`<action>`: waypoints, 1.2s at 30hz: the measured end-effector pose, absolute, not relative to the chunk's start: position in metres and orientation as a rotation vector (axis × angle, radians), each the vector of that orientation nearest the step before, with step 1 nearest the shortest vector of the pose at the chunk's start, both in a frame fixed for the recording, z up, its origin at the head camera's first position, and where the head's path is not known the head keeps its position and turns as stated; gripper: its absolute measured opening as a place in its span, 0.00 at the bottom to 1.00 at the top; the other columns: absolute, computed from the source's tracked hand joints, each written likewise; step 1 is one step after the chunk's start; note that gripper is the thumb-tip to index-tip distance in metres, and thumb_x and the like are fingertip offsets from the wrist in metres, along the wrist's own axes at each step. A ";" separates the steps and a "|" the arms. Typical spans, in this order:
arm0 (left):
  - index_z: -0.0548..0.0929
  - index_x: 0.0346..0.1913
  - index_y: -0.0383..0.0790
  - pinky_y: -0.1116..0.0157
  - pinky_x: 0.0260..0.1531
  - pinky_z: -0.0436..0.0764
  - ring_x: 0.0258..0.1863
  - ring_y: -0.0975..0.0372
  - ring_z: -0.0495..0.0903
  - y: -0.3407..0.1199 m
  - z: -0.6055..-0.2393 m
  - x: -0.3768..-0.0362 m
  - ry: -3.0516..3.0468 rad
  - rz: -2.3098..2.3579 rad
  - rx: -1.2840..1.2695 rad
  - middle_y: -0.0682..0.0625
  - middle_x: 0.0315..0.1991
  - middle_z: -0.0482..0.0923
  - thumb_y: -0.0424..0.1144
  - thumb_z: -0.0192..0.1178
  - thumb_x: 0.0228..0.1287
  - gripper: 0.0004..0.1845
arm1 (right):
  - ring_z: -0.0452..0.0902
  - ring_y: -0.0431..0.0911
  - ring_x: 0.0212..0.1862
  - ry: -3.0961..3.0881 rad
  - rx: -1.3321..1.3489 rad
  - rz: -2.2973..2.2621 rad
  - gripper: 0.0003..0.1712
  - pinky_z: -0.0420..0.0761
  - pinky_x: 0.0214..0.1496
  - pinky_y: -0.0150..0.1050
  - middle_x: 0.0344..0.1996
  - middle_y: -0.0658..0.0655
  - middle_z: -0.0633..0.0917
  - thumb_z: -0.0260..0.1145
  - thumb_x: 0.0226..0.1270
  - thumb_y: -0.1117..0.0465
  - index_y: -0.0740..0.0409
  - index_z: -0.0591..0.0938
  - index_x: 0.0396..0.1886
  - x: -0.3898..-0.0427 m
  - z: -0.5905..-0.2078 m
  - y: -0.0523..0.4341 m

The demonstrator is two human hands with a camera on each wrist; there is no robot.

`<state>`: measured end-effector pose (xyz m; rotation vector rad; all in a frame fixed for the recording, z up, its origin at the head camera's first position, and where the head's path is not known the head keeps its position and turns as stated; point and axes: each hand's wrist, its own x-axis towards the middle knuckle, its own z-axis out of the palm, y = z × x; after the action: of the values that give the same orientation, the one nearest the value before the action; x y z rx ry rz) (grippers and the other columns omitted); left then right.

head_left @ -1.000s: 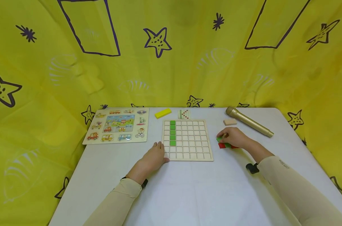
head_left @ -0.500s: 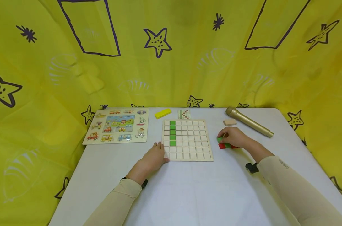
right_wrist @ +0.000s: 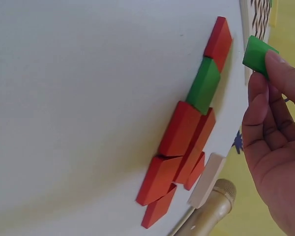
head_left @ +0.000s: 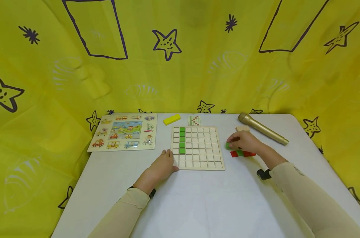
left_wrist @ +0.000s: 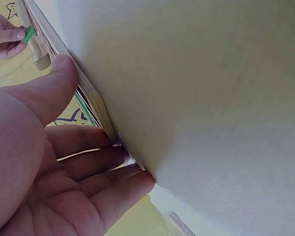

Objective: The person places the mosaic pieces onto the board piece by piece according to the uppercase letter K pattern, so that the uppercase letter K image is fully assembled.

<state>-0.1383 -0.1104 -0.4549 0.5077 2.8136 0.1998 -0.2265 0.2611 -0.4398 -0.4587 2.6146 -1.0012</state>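
Note:
A square wooden grid board (head_left: 201,162) lies mid-table, with a column of green tiles (head_left: 182,139) near its left side. My left hand (head_left: 159,167) rests against the board's near left corner, thumb at the front edge (left_wrist: 91,88) and fairly straight fingers along the left side. Right of the board, my right hand (head_left: 246,141) pinches a green tile (right_wrist: 257,53) between thumb and fingers, raised off the table. Below that hand lies a cluster of red tiles (right_wrist: 178,129) with one green tile (right_wrist: 203,86) among them.
A wooden vehicle puzzle (head_left: 92,148) lies at the left. Behind the board are a yellow block (head_left: 172,119) and a small pattern card (head_left: 194,120). A pale wooden block (right_wrist: 207,180) and a gold microphone (head_left: 264,129) lie at the back right. Yellow patterned cloth (head_left: 191,82) hangs behind.
My right hand has risen slightly away from the loose tiles, lifting a green tile and uncovering more red ones. The left hand and board have stayed in place.

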 end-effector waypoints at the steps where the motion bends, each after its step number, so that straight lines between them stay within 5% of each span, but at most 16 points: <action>1: 0.62 0.71 0.19 0.54 0.71 0.64 0.74 0.40 0.59 -0.110 -0.455 -0.138 2.813 0.199 0.509 0.29 0.72 0.60 0.53 0.60 0.72 0.42 | 0.75 0.48 0.35 2.613 -0.451 -0.999 0.09 0.78 0.35 0.37 0.37 0.54 0.86 0.71 0.67 0.64 0.63 0.87 0.45 -0.227 -0.439 0.259; 15: 0.62 0.71 0.19 0.54 0.71 0.64 0.74 0.40 0.59 -0.109 -0.451 -0.137 2.806 0.186 0.510 0.29 0.73 0.60 0.53 0.59 0.72 0.41 | 0.79 0.50 0.46 2.619 -0.531 -1.037 0.08 0.80 0.51 0.44 0.42 0.54 0.88 0.71 0.67 0.63 0.59 0.88 0.43 -0.237 -0.431 0.227; 36: 0.62 0.72 0.19 0.54 0.71 0.64 0.74 0.41 0.58 -0.108 -0.451 -0.137 2.804 0.220 0.470 0.30 0.73 0.60 0.52 0.60 0.72 0.42 | 0.78 0.48 0.43 2.552 -0.623 -1.040 0.05 0.79 0.47 0.42 0.42 0.53 0.88 0.72 0.67 0.63 0.56 0.89 0.41 -0.240 -0.428 0.179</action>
<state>-0.1371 -0.1080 -0.4510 0.4702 2.8037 0.2201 -0.2400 0.1790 -0.4276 -0.6230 2.5524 -1.0400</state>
